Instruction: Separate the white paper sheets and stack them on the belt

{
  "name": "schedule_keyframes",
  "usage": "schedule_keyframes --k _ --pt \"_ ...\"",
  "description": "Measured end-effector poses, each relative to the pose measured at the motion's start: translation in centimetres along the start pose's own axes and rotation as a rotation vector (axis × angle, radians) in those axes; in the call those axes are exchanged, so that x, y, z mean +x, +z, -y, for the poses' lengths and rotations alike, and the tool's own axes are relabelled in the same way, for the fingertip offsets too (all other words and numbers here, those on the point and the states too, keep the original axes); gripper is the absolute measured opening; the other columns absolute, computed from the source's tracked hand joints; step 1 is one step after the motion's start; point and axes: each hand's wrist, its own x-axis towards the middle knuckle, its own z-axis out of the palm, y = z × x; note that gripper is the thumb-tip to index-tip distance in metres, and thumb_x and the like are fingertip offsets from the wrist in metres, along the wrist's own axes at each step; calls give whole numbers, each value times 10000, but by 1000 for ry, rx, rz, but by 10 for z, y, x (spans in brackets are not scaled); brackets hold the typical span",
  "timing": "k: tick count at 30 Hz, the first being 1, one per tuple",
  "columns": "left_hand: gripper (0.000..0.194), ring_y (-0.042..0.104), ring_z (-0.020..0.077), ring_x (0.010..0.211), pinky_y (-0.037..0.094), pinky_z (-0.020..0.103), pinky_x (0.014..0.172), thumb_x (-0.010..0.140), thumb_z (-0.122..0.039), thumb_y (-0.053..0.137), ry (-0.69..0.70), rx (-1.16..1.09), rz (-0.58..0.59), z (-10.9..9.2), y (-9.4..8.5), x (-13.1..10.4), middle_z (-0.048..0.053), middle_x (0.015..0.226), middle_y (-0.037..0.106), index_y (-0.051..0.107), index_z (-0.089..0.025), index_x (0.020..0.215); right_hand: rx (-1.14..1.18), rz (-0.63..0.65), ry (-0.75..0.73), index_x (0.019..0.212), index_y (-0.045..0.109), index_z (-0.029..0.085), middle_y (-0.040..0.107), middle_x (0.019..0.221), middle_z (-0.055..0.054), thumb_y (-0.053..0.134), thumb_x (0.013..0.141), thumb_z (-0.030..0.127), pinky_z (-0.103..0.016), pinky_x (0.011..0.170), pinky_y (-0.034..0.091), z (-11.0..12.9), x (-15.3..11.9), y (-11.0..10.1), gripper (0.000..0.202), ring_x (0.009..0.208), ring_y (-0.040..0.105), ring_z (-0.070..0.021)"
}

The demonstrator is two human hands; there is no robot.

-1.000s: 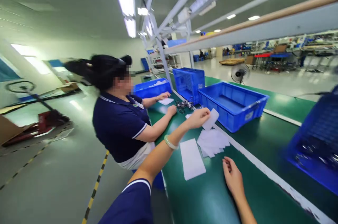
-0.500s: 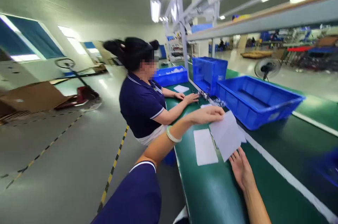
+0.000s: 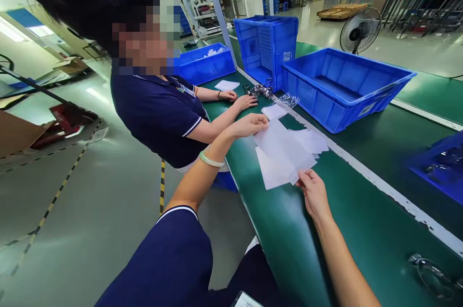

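My left hand (image 3: pixel 249 125) pinches the far corner of a white sheet (image 3: pixel 280 148), and my right hand (image 3: pixel 314 192) grips its near corner, so the sheet hangs just above the green belt (image 3: pixel 289 244). Under it lies another white sheet (image 3: pixel 269 177), and a small pile of white sheets (image 3: pixel 313 142) lies just beyond. A green bangle is on my left wrist.
A co-worker in a dark blue shirt (image 3: pixel 159 114) sits at my left, hands by metal parts (image 3: pixel 256 90). Blue bins (image 3: pixel 340 87) (image 3: pixel 265 46) (image 3: pixel 204 63) stand on the belt, a clear bag (image 3: pixel 289 100) before them. Another bin (image 3: pixel 439 167) is at right, a fan (image 3: pixel 360 30) behind.
My left hand brought the white sheet down from the pile toward me, and my right hand rose off the belt and took its near corner. The view dropped lower.
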Motion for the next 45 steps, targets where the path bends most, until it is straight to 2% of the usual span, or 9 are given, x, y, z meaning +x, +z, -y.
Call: schedule_keyframes --k 6,11,16,20,22,27,31,38,45 --pt "150 392 71 504 268 193 478 758 -274 631 19 118 -49 45 7 11 -31 573 495 581 -134 744 -222 5 -15 766 614 168 632 678 -19 695 728 474 -246 570 447 -18 -6 11 320 630 576 -136" --pt "201 477 85 609 356 203 571 783 -325 648 125 -18 -55 51 2 7 0 688 571 621 -127 809 -454 -24 -171 804 607 179 617 698 -14 612 797 465 -271 578 462 -8 -6 17 286 639 572 -149" --pt "230 570 150 847 455 266 765 751 -349 716 323 -244 -123 61 -7 -2 58 925 630 661 -153 859 -728 -135 -480 899 650 214 676 935 -39 585 846 303 -304 756 463 6 -7 10 123 814 604 -168" --pt "219 566 214 1045 478 324 860 779 -369 652 299 -120 -170 103 -5 -5 103 1160 588 656 -156 831 -1224 19 -1015 1026 638 192 672 1145 -55 490 882 117 -277 871 467 -7 -1 -1 220 998 624 -162" --pt "206 552 240 1109 473 359 909 792 -347 604 228 17 -167 127 -3 -7 116 1206 576 659 -151 823 -1412 106 -1115 1046 626 172 677 1141 -57 470 884 84 -275 862 472 -18 2 -3 242 972 630 -160" --pt "221 499 264 1170 357 469 1052 810 -229 497 85 262 -275 155 8 -12 112 1251 540 670 -165 931 -1596 232 -1009 1010 641 165 690 1089 -64 461 877 69 -329 777 467 -40 0 -2 244 982 603 -218" --pt "285 452 269 1187 330 462 1068 856 -269 461 9 419 -374 146 30 -16 112 1280 497 617 -167 1072 -1698 264 -927 1021 644 161 673 1110 -92 469 874 77 -356 772 450 -43 -3 0 243 985 573 -251" --pt "229 446 336 1041 412 509 906 765 -362 617 -208 579 -427 142 71 -46 135 1045 510 603 -152 855 -1726 229 -845 1081 625 151 639 1164 -116 447 900 113 -371 803 439 -44 -4 -5 257 1011 543 -262" --pt "95 455 262 1037 410 420 948 845 -215 517 -168 577 -408 132 70 -58 94 1060 530 591 -173 802 -1686 198 -808 985 645 165 640 1167 -96 445 911 130 -360 790 426 -44 -7 -5 216 1012 536 -259"
